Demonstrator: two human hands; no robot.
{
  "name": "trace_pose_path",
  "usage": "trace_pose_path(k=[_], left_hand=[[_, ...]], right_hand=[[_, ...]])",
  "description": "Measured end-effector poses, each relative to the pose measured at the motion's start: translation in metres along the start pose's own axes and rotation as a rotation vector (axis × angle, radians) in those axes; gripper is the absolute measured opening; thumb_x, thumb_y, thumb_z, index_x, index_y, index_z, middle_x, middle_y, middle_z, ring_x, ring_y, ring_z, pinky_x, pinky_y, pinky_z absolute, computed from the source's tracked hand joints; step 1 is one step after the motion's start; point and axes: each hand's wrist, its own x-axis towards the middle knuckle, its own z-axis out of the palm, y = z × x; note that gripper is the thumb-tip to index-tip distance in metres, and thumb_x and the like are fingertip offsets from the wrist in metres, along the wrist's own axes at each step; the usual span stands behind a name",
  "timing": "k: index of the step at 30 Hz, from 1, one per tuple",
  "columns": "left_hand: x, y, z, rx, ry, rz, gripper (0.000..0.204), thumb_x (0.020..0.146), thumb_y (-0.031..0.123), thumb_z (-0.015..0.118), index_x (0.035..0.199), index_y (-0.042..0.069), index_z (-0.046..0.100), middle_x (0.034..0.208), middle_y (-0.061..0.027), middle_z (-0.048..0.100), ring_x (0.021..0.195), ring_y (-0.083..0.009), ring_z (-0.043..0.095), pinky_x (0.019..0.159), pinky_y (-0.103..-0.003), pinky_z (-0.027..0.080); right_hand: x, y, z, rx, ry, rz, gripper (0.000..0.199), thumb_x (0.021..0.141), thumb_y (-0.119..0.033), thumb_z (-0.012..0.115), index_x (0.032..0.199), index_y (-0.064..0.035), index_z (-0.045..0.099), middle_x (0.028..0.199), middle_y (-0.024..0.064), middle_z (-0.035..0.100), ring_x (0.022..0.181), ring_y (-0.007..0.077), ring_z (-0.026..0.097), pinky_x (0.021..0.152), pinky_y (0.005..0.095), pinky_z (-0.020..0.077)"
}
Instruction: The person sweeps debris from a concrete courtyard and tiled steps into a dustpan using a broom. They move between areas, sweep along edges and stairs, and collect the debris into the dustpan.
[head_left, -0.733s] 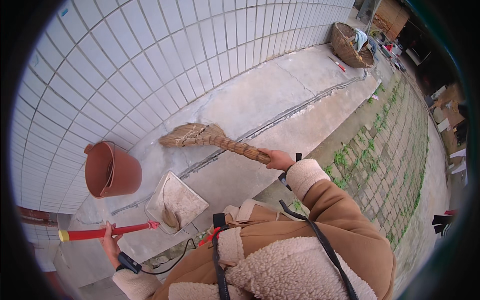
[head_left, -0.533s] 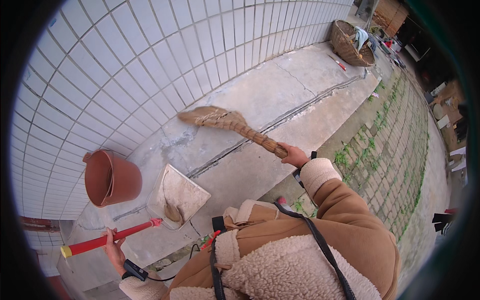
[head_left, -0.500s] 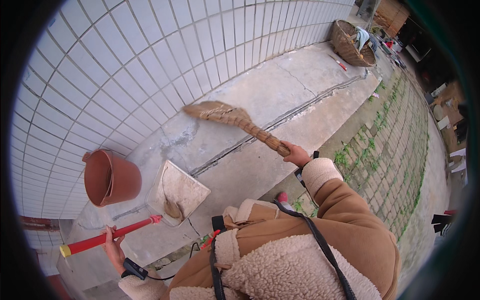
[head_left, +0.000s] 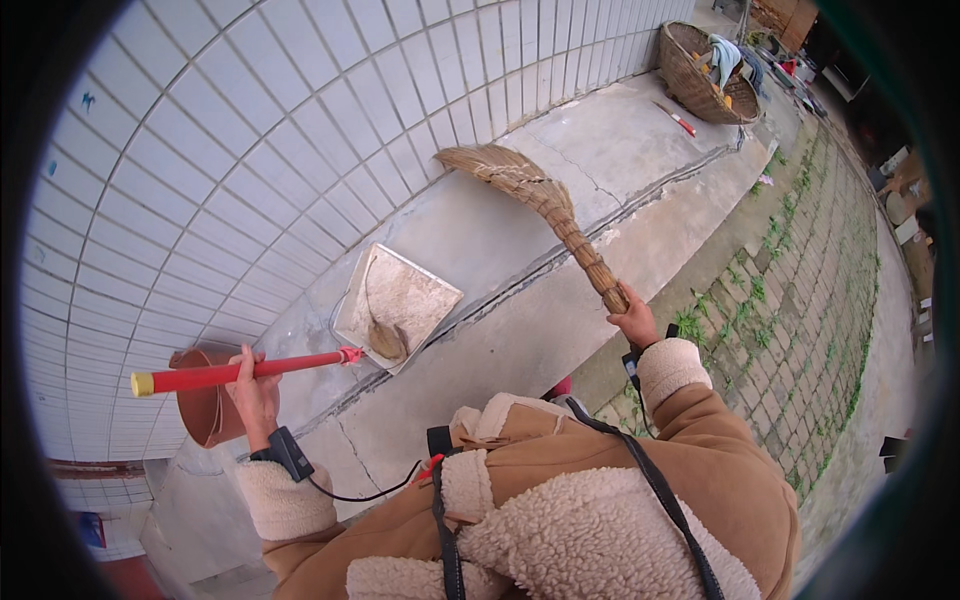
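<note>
My right hand point(head_left: 635, 318) is closed around the handle end of a straw broom point(head_left: 555, 205). Its bristles spread away to the far left and meet the concrete close to the foot of the tiled wall. In my left hand point(head_left: 256, 395) is the red, yellow-capped handle of a dustpan point(head_left: 415, 295), gripped near its capped end. The whitish, dirty pan rests on the concrete, left of the broom. Inside it lies a brownish, leaf-like clump point(head_left: 387, 340). Behind my left hand stands a reddish-brown bucket point(head_left: 208, 405), partly hidden by the hand and handle.
A white tiled wall point(head_left: 300, 120) runs along the left and far side. At the far right stands a woven basket point(head_left: 690, 75) with a light blue cloth; a red-and-white stick point(head_left: 680, 122) lies before it. Weedy brick paving point(head_left: 770, 330) borders the cracked concrete ledge point(head_left: 500, 350).
The broom and dustpan have shifted right and farther ahead along the ledge. My left hand has risen with the handle, which now crosses in front of the bucket. The view has shifted too.
</note>
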Motion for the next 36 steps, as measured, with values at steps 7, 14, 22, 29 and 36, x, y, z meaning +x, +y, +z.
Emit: trace_pose_path(k=[7,14,22,29,36], left_hand=[[0.034,0.011,0.219,0.217,-0.006,-0.028,0.028,0.079,0.033,0.059,0.082,0.006,0.051,0.082,-0.0087,0.054,0.080,-0.0172,0.055,0.051,-0.032,0.050],[0.058,-0.007,0.368,0.290,0.023,-0.048,0.038,0.077,0.039,0.060,0.084,0.003,0.051,0.079,-0.0078,0.051,0.077,-0.0218,0.052,0.050,-0.040,0.049],[0.095,-0.009,0.430,0.374,0.111,-0.092,0.039,0.074,0.041,0.062,0.069,0.004,0.050,0.073,-0.0074,0.050,0.074,-0.0261,0.051,0.065,-0.060,0.044],[0.089,-0.019,0.439,0.377,-0.043,-0.066,0.041,0.071,0.041,0.065,0.073,0.003,0.049,0.071,-0.0071,0.050,0.070,-0.0262,0.052,0.063,-0.056,0.046],[0.034,-0.014,0.397,0.415,-0.098,-0.014,0.045,0.070,0.046,0.065,0.076,0.003,0.052,0.071,-0.0056,0.050,0.063,-0.0174,0.049,0.036,-0.032,0.046]], right_hand=[[0.157,0.059,-0.131,-0.029,0.147,0.096,0.074,0.057,-0.009,0.064,0.126,-0.0107,0.038,0.099,0.0166,0.059,0.090,0.0282,0.058,0.078,0.0324,0.0441],[0.265,0.087,-0.203,-0.186,0.121,0.161,0.071,0.060,-0.012,0.061,0.126,-0.0112,0.036,0.089,0.0218,0.059,0.084,0.0354,0.057,0.073,0.0397,0.0451],[0.209,0.112,-0.157,-0.353,-0.124,0.074,0.075,0.063,-0.016,0.061,0.130,-0.0169,0.029,0.083,0.0212,0.058,0.078,0.0354,0.058,0.068,0.0421,0.0459],[0.125,0.096,-0.125,-0.401,-0.376,-0.128,0.076,0.062,-0.018,0.063,0.130,-0.0219,0.029,0.084,0.0199,0.057,0.078,0.0344,0.057,0.068,0.0412,0.0460],[0.079,0.118,-0.185,-0.137,-0.254,-0.122,0.072,0.061,-0.017,0.062,0.127,-0.0197,0.033,0.089,0.0205,0.058,0.082,0.0357,0.056,0.072,0.0410,0.0448]])
